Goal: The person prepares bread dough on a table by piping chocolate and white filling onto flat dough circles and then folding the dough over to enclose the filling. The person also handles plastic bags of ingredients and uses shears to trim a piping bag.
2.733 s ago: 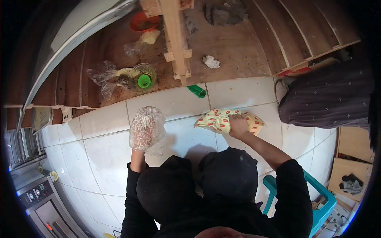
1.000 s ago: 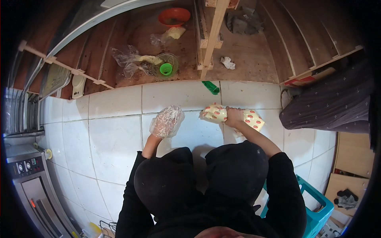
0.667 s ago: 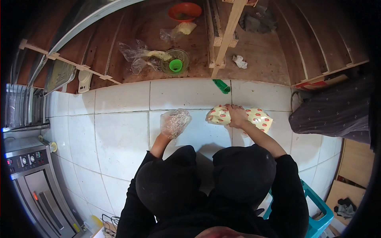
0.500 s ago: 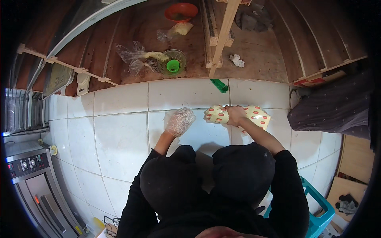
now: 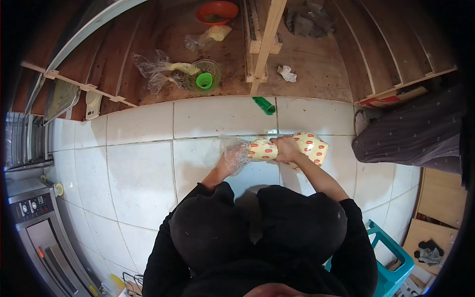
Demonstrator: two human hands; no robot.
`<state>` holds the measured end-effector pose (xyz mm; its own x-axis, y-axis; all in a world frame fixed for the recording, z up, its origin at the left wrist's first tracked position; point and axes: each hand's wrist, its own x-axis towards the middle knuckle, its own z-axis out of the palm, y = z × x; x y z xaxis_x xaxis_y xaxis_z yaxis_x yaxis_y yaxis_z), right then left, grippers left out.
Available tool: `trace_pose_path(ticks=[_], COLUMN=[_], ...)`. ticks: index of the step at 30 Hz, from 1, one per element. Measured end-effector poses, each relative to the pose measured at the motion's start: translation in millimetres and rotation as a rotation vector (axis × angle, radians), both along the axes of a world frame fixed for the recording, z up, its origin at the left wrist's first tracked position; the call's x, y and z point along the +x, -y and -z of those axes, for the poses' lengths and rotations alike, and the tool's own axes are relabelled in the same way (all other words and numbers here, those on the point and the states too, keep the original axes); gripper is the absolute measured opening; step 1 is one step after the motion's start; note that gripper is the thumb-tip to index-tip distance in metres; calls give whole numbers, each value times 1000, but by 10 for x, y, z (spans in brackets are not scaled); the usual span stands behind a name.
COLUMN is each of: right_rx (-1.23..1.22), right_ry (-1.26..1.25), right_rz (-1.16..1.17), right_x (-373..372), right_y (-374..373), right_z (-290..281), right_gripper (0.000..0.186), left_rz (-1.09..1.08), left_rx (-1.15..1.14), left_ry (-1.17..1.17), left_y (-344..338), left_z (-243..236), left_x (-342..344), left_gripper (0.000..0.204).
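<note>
My left hand [image 5: 231, 159] is inside a crumpled clear plastic bag [image 5: 237, 153] with pale bits on it, at the left end of a pale yellow packet [image 5: 309, 148] with red printed marks. How its fingers are bent is hidden. My right hand [image 5: 286, 148] is closed round the middle of the packet, which lies low over the white floor tiles [image 5: 133, 173]; the packet bulges out to the right of my fingers.
Ahead are wooden shelving [image 5: 311, 84] with a red bowl [image 5: 216, 12], bags and a green cup [image 5: 204, 80], and a green object [image 5: 263, 105] on the floor. A steel oven [image 5: 47, 242] stands left; dark patterned cloth [image 5: 405, 128] and a teal stool [image 5: 393, 252] are at right.
My left hand in its plastic bag has moved rightward to the packet's left end, closing the earlier gap. My right hand and the packet have shifted slightly to the left.
</note>
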<state>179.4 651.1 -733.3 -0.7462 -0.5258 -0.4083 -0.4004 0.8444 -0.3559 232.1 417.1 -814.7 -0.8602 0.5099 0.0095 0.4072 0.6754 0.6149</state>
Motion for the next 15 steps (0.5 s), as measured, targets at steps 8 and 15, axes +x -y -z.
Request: trace_pose_path(ticks=[8,15], right_rx=[52,53], right_ry=[-110,-97], right_rz=[108,-9], right_x=[198,180], right_y=[240,397], right_z=[177,255], right_gripper=[68,70], left_rz=[-132,-176], left_rx=[72,38], left_ry=[66,-10], left_y=[-238,-241], left_z=[-143,53], left_x=[-44,-41], left_gripper=[75,78])
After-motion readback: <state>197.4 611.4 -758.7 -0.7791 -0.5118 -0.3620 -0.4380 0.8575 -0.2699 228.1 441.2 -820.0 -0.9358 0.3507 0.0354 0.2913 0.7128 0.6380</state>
